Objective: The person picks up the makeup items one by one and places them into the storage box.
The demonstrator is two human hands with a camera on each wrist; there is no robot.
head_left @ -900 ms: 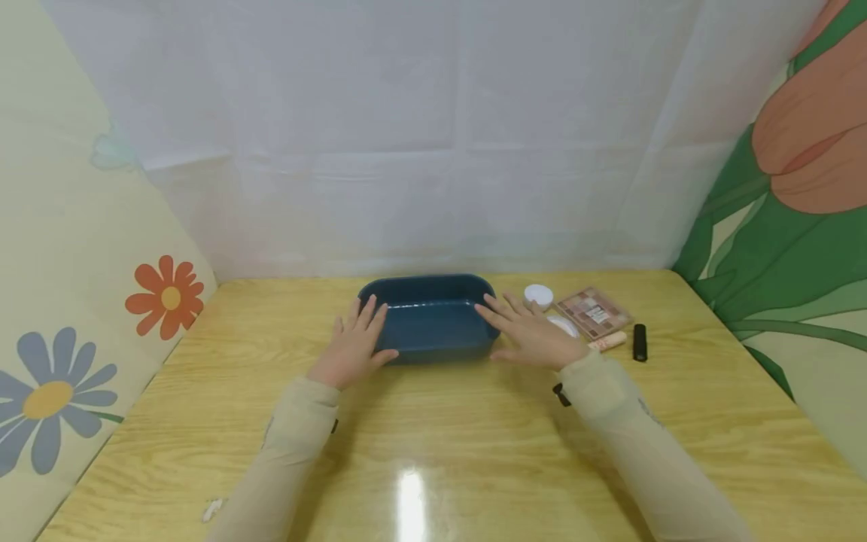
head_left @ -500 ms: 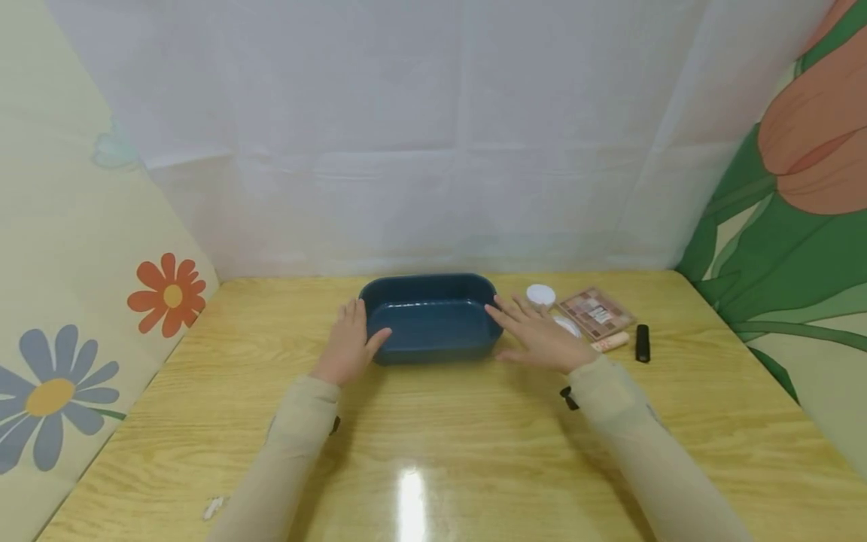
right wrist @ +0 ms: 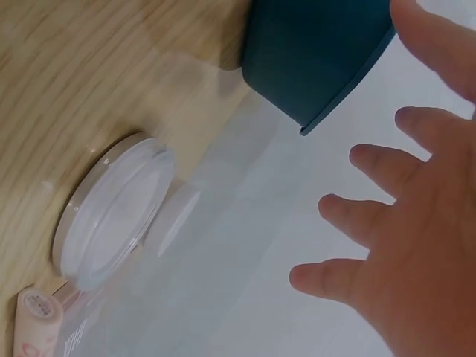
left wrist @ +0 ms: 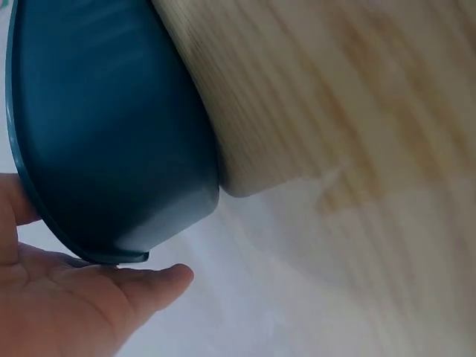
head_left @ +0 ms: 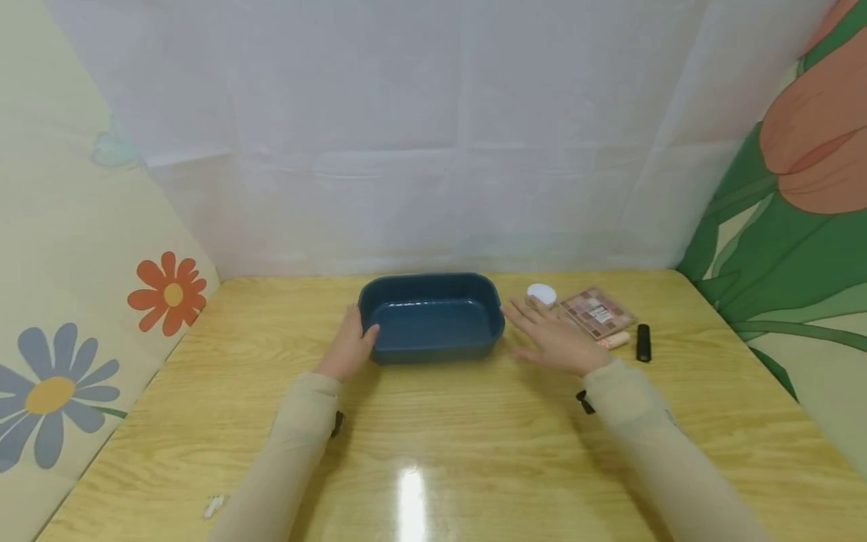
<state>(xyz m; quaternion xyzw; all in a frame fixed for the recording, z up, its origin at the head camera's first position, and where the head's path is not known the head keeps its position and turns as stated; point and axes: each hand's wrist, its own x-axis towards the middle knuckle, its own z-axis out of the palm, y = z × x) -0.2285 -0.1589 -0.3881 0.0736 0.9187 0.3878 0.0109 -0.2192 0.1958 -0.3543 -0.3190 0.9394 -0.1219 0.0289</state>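
A dark blue plastic basin (head_left: 433,324) with rounded corners stands on the wooden table, nothing inside it. My left hand (head_left: 347,348) holds its left end, the thumb over the rim and the fingers along the outer wall. In the left wrist view, this hand (left wrist: 67,301) is at the basin's rim (left wrist: 30,186), one finger extending past its corner. Fingers straight and spread, my right hand (head_left: 552,340) hovers just right of the basin. The right wrist view shows that hand (right wrist: 424,216) holding nothing, with a round, clear-lidded container (right wrist: 115,212) on the table below.
Right of the basin are a white round container (head_left: 542,294), a checkered palette (head_left: 597,312), a pale tube (head_left: 614,340) and a black stick-shaped item (head_left: 643,343). A white scrap (head_left: 213,506) lies front left. A white sheet (head_left: 433,150) hangs behind the table.
My left hand has come down from above the basin's left side to hold its rim. My right hand has drawn to the right, away from the basin's right rim. The basin has barely moved.
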